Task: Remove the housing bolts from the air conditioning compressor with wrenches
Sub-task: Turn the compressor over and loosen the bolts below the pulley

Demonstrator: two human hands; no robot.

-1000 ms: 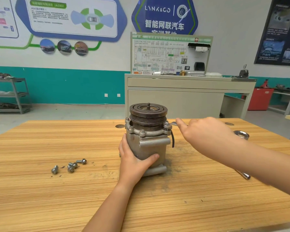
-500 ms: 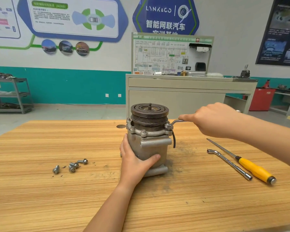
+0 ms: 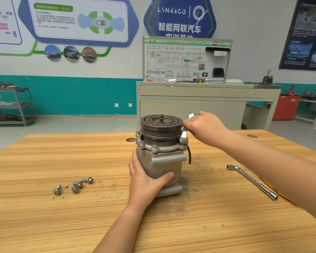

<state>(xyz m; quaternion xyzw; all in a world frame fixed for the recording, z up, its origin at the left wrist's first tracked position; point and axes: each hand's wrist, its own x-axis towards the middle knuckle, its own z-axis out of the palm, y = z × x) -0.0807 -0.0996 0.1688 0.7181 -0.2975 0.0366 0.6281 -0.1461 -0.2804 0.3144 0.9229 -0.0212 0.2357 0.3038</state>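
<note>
**Compressor upright, wrench on right-hand flange bolt**

Wooden table (image 3: pixel 62 216) in a workshop, grey cabinet (image 3: pixel 199 110) behind. Compressor (image 3: pixel 161 161) stands upright at table centre. Left hand (image 3: pixel 146 181) wraps round its body, thumb in front. Right hand (image 3: pixel 204 126) grips a wrench (image 3: pixel 184 133) seated on the right-side flange bolt (image 3: pixel 182 139), beside the pulley. L-shaped socket wrench (image 3: pixel 252 181) lies to the right; four loose bolts (image 3: pixel 75 186) to the left. Since half a second ago the wrench handle has swung from rightward to rearward.
</note>
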